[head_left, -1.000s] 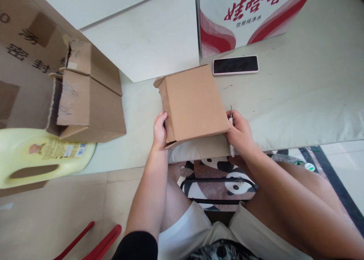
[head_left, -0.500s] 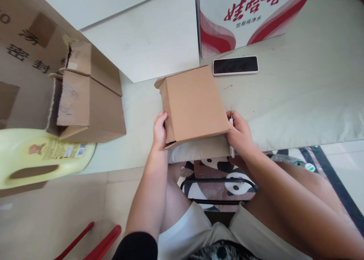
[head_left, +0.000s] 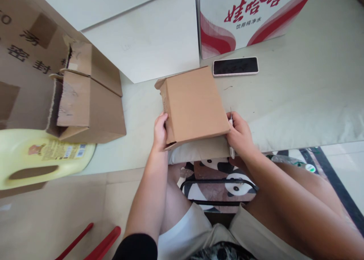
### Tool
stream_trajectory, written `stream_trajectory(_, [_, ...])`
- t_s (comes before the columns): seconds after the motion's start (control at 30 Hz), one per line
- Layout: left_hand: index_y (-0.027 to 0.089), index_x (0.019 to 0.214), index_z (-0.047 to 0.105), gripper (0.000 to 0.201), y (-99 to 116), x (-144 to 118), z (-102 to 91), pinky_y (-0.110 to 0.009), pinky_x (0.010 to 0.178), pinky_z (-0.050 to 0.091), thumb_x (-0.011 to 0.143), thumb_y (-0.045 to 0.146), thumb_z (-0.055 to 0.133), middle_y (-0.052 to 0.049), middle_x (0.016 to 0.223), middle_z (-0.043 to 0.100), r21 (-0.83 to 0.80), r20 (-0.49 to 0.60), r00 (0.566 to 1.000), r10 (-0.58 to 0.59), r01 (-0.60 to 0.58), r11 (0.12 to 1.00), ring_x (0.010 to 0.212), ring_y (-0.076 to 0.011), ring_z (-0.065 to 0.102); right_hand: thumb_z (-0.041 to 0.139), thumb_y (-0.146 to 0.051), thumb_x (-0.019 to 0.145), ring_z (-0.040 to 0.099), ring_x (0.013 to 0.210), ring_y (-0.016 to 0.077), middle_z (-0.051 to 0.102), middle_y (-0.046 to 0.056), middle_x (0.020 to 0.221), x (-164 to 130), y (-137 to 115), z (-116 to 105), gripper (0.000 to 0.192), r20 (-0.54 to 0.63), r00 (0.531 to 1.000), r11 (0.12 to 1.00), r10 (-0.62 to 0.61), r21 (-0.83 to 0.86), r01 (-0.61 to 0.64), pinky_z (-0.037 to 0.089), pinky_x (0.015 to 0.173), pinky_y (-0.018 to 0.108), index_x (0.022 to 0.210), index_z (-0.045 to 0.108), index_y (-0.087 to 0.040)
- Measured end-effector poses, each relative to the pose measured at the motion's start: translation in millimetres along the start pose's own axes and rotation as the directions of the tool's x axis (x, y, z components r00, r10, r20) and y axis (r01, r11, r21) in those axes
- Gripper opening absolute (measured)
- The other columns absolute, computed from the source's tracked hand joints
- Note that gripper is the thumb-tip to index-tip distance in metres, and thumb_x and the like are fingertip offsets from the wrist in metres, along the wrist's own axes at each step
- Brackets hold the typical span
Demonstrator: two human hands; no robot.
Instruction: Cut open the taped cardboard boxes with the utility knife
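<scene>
A brown cardboard box (head_left: 193, 104) is tilted on the near part of the pale padded surface, its plain face toward me. My left hand (head_left: 160, 131) grips the box's left edge, thumb on top, beside a slightly raised flap. At the lower right corner is my right hand (head_left: 239, 132), closed around a slim white utility knife (head_left: 231, 152) whose thin metal tip points away from me. Some fingers of this hand are hidden behind the box corner, and they appear to touch it.
A phone (head_left: 236, 66) lies beyond the box, before a red-and-white carton (head_left: 222, 28). White boxes (head_left: 159, 40) stand behind. On the left are torn-open cardboard boxes (head_left: 105, 116) and a yellow jug (head_left: 25, 150). A black-framed stool with a panda print (head_left: 216, 191) is between my legs.
</scene>
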State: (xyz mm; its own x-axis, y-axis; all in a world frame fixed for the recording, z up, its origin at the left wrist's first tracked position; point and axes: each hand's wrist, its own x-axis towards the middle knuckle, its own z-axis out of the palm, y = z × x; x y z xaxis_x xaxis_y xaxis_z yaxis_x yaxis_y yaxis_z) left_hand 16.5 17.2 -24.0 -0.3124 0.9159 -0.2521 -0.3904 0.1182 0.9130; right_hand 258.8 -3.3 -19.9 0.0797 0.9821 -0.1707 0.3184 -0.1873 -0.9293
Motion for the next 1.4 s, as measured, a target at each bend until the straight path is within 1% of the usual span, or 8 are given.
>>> stream_trajectory(0.2, [0.021,0.078,0.067,0.015,-1.1,-1.3,1.0,-0.031,0.068,0.05,0.077,0.036,0.065,0.001,0.073,0.068,-0.004,-0.008,1.0,-0.017,0.017,1.0,0.07,-0.018,0.065,0.054,-0.038,0.083,0.045,0.066,0.0163,0.052,-0.003,0.069,-0.7,0.3,0.6,0.013,0.005,1.0,1.0,-0.002,0.0,0.002,0.034,0.063,0.032,0.082,0.053,-0.024])
stream_trajectory(0.37, [0.02,0.08,0.068,0.017,0.3,-3.8,5.0,-0.029,0.066,0.049,0.076,0.036,0.062,0.0,0.074,0.068,0.003,-0.019,0.999,-0.048,0.048,0.999,0.068,-0.0165,0.063,0.054,-0.037,0.083,0.045,0.067,0.0165,0.054,-0.003,0.07,-2.2,-1.4,1.1,0.013,-0.001,1.0,1.0,0.012,0.02,-0.012,0.035,0.065,0.032,0.083,0.054,-0.024])
stream_trajectory(0.57, [0.021,0.083,0.064,0.023,-1.9,-3.5,3.4,-0.031,0.067,0.049,0.077,0.043,0.063,-0.001,0.075,0.067,0.035,0.001,0.998,-0.059,0.059,0.998,0.07,-0.0192,0.065,0.052,-0.035,0.082,0.049,0.07,0.0179,0.058,-0.001,0.072,-3.2,-4.7,0.4,0.011,0.004,1.0,1.0,-0.024,-0.014,0.024,0.036,0.066,0.033,0.081,0.053,-0.024])
stream_trajectory(0.7, [0.021,0.081,0.062,0.021,-2.8,-3.9,2.1,-0.031,0.066,0.048,0.078,0.041,0.062,0.0,0.074,0.065,0.032,0.005,0.996,-0.089,0.088,0.996,0.068,-0.0179,0.063,0.051,-0.034,0.081,0.05,0.071,0.0187,0.059,0.0,0.073,-3.2,-4.1,0.9,0.01,0.012,1.0,0.999,-0.025,-0.02,0.025,0.036,0.067,0.034,0.081,0.053,-0.024])
stream_trajectory(0.97, [0.02,0.079,0.063,0.021,-0.2,-6.9,7.1,-0.03,0.063,0.048,0.075,0.041,0.062,0.0,0.073,0.065,0.044,0.026,0.999,-0.034,0.033,0.998,0.066,-0.0171,0.062,0.05,-0.035,0.08,0.05,0.07,0.0197,0.058,0.001,0.07,-3.0,-3.6,1.4,0.011,0.02,0.999,0.998,-0.041,-0.036,0.042,0.035,0.065,0.034,0.081,0.054,-0.024])
stream_trajectory(1.13, [0.02,0.079,0.062,0.023,-1.3,-6.8,7.2,-0.031,0.062,0.048,0.075,0.043,0.062,0.0,0.072,0.065,0.045,0.005,0.999,-0.049,0.048,0.998,0.063,-0.0176,0.062,0.049,-0.037,0.082,0.05,0.072,0.02,0.062,0.002,0.074,-4.1,-4.3,0.7,0.014,0.029,0.998,0.998,-0.059,-0.03,0.06,0.036,0.066,0.034,0.082,0.055,-0.024])
stream_trajectory(1.23, [0.021,0.079,0.062,0.023,-2.3,-5.7,5.6,-0.031,0.062,0.048,0.076,0.043,0.062,0.0,0.07,0.064,0.055,0.011,0.998,-0.056,0.056,0.997,0.065,-0.0186,0.063,0.05,-0.037,0.083,0.051,0.073,0.02,0.064,0.002,0.076,-4.3,-4.2,0.5,0.013,0.027,0.997,0.997,-0.072,-0.023,0.072,0.036,0.067,0.034,0.081,0.053,-0.024])
stream_trajectory(1.4, [0.021,0.08,0.06,0.025,-3.0,-4.5,3.3,-0.033,0.063,0.049,0.077,0.045,0.062,0.0,0.069,0.064,0.08,0.022,0.998,-0.052,0.05,0.996,0.068,-0.0208,0.066,0.049,-0.037,0.082,0.05,0.07,0.0196,0.06,0.001,0.071,-3.8,-4.4,1.1,0.014,0.028,0.997,0.997,-0.073,-0.028,0.073,0.036,0.065,0.033,0.079,0.052,-0.024])
